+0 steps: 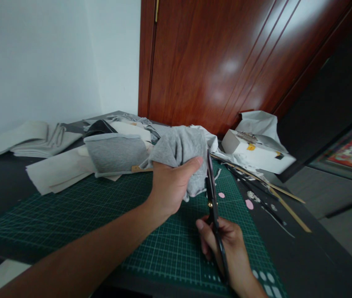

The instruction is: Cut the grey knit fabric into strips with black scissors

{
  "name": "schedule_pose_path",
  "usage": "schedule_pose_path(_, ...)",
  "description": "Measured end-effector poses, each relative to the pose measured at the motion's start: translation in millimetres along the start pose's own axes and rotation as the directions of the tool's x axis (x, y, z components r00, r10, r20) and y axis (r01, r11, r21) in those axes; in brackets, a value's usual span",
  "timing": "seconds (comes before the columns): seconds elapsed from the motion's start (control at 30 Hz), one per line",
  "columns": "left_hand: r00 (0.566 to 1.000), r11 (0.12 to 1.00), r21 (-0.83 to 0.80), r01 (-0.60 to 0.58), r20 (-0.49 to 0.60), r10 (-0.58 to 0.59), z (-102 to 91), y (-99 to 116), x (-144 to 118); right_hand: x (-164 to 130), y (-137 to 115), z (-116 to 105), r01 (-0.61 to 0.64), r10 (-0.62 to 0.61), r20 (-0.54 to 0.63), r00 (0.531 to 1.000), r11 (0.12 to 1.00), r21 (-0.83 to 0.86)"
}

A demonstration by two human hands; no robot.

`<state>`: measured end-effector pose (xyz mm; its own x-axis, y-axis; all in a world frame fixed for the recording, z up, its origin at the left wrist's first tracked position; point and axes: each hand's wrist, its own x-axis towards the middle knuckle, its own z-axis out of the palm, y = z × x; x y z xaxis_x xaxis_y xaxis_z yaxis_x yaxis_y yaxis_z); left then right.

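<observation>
Dark bench carries a green gridded cutting mat, with stacked folded cream and grey fabric pieces along the far edge, a white cardboard box far right, and thin wooden strips lying diagonally beside the mat. Left hand is clenched around a bunched piece of grey knit fabric, held up off the mat, thumb on the near face. Right hand grips black-handled scissors, blades pointing up and away, touching or just at the right edge of the bunch; can't tell if the blades are parted. My read for a clean cut: keep the cloth taut near the blade line, keep the thumb clear of the blades, feed cloth deep into the throat, long strokes. Pink scraps lie right of the blades.
</observation>
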<state>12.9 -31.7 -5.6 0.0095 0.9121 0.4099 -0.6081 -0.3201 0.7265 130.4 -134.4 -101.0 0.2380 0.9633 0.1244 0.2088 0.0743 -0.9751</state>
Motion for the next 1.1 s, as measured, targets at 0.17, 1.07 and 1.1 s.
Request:
schedule_pose_path(0.17,0.997,0.993,-0.088,0.075,0.015,-0.074,0.5,5.4,3.2,-0.1,3.7,-1.2,-0.032,0.032,0.01,0.999,0.999,0.019)
schedule_pose_path(1.07,0.918,0.896,-0.198,0.397,0.08,-0.389,-4.8,21.2,15.0,-1.5,5.5,-1.2,-0.028,0.026,0.043,0.999,0.999,0.044)
schedule_pose_path(1.1,0.923,0.902,-0.195,0.385,0.083,-0.376,-5.0,20.8,14.8,-1.7,4.7,-1.1,-0.026,0.024,0.043,0.999,0.999,0.039)
